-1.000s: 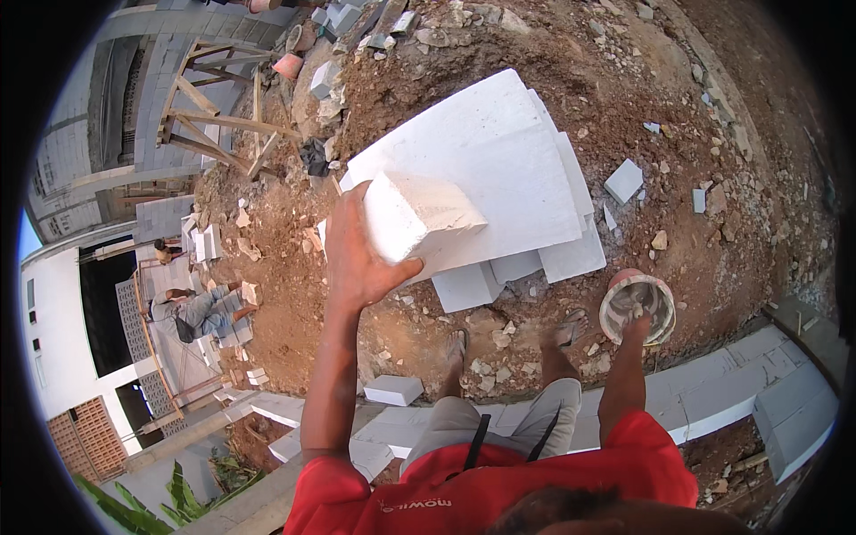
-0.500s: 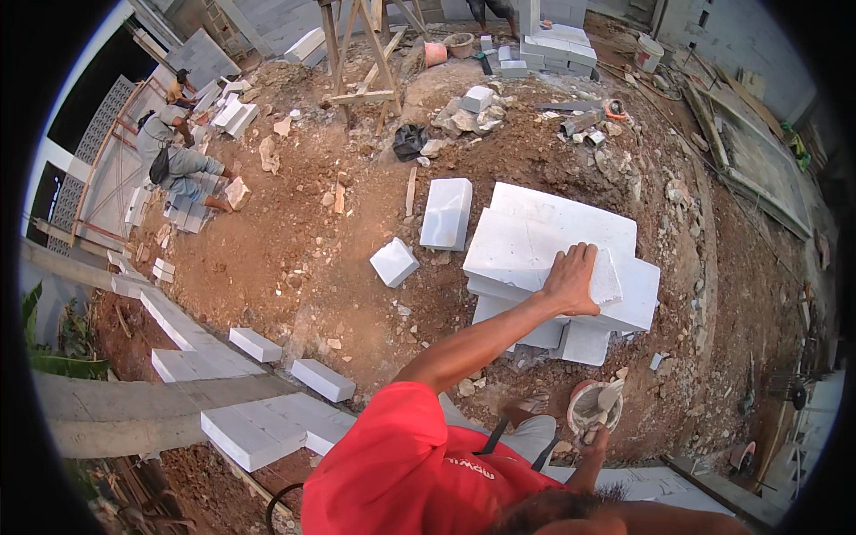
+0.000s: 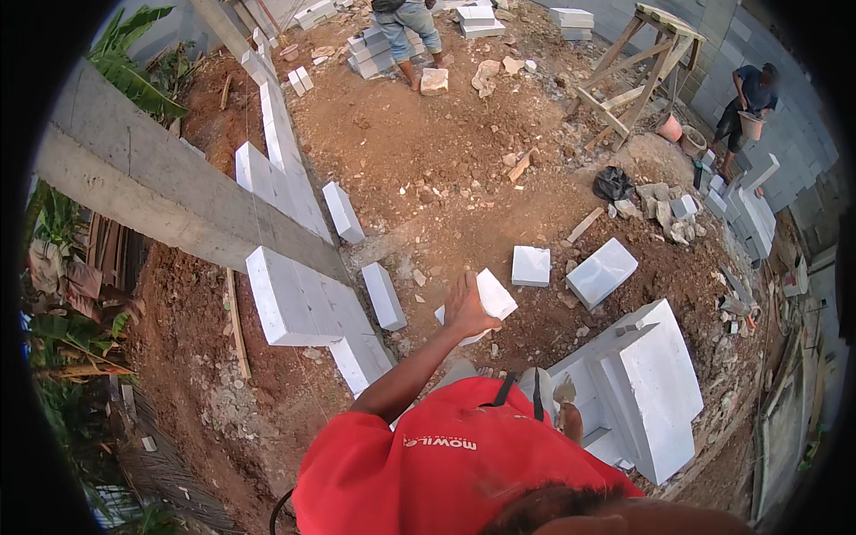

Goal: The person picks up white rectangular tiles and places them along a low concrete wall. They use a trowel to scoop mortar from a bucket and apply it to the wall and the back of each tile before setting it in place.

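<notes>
My left hand (image 3: 470,308) is closed around a small white lightweight concrete block (image 3: 495,296), held over the dirt in front of my body. Its fingers curl over the top, covering part of the block. Close to my chest, my right hand (image 3: 571,422) grips a trowel (image 3: 564,390); its handle is mostly hidden in the fist. Beside that hand, on the right, stands a stack of large white blocks (image 3: 658,392). On my left, a low wall of white blocks (image 3: 299,308) runs along a concrete beam.
Loose white blocks (image 3: 602,274) lie on the rubble-strewn dirt (image 3: 428,160) ahead. A sloping concrete column (image 3: 169,187) crosses the left side. A wooden trestle (image 3: 642,76) stands far right, near a co-worker (image 3: 753,102) holding a bucket. Another person's legs (image 3: 406,36) show at the top.
My view has swung left toward the low wall. My left hand has lifted the small block off the stack and carried it left. The trowel has left the bucket with my right hand.
</notes>
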A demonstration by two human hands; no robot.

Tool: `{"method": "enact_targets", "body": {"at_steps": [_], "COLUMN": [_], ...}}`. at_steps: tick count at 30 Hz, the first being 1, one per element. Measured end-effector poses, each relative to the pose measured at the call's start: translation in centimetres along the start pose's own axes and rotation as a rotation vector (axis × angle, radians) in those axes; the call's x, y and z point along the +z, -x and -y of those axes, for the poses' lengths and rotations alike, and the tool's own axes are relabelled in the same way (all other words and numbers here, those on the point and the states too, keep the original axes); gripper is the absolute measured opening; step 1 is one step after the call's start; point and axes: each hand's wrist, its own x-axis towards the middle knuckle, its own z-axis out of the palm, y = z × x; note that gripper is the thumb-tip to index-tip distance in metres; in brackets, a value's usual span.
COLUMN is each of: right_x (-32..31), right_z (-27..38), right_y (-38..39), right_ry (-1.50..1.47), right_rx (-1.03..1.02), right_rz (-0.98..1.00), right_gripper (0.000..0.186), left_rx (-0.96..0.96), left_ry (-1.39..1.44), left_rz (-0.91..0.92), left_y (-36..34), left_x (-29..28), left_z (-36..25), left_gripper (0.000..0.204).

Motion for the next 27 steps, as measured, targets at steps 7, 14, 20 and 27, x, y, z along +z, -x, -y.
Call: {"method": "enact_targets", "body": {"at_steps": [7, 14, 20, 27], "right_x": [1.9, 8.6, 13.4, 22.5], "right_z": [17.8, 33.8, 51.2, 72.3], "right_y": [-4.4, -4.7, -4.2, 5.7], "right_ry": [0.237, 0.553, 0.732, 0.628], "right_rx": [-0.083, -0.305, -0.822, -1.12], "right_rz": [-0.022, -0.033, -0.337, -0.338], "right_gripper": [0.038, 0.043, 0.042, 0.043], "left_rx": [-0.385, -0.893, -1.316, -1.661], "left_ry": [-0.027, 0.008, 0.079, 0.365], "left_rz": [-0.279, -0.175, 0.036, 0.167], "left_y": [-4.2, -1.7, -0.9, -2.1], "left_x": [-4.0, -1.1, 4.1, 6.3], "left_z": [12.4, 21.1, 24.0, 23.3], "left_gripper": [0.096, 0.103, 0.119, 0.122]}}
